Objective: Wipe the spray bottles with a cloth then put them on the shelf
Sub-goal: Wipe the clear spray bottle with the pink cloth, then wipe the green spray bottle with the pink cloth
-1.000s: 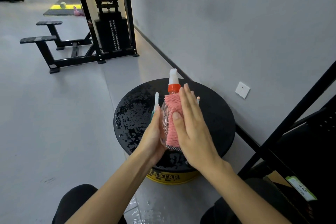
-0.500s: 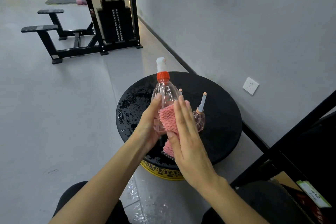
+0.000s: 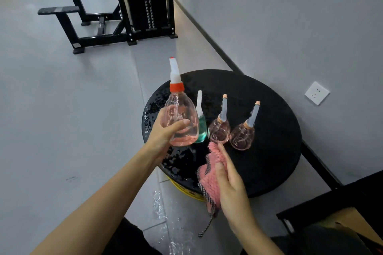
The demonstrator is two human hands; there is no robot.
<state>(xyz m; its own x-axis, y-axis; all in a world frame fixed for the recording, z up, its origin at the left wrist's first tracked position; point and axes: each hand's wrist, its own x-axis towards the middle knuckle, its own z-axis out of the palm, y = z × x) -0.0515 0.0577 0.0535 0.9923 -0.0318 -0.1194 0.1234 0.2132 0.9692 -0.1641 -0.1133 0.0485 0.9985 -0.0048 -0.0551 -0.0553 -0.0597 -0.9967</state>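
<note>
My left hand (image 3: 165,131) grips a clear spray bottle (image 3: 180,118) with pink liquid, an orange collar and a white nozzle, lifted above the left part of the round black table (image 3: 269,151). My right hand (image 3: 232,188) holds a pink fluffy cloth (image 3: 209,178) lower down, apart from the bottle, with its fingers mostly straight. On the table stand a small teal bottle (image 3: 202,128) and two small pink bottles (image 3: 219,130) (image 3: 242,136) with grey nozzles.
The table's left side is wet, and water lies on the floor (image 3: 161,209) below it. A black shelf frame (image 3: 323,205) stands at the lower right beside the grey wall. A weight machine (image 3: 145,6) and bench stand further back.
The cloth has come off the bottle: my right hand dropped down and toward me with it. My left hand raised the bottle and shifted it left, uncovering the three small bottles.
</note>
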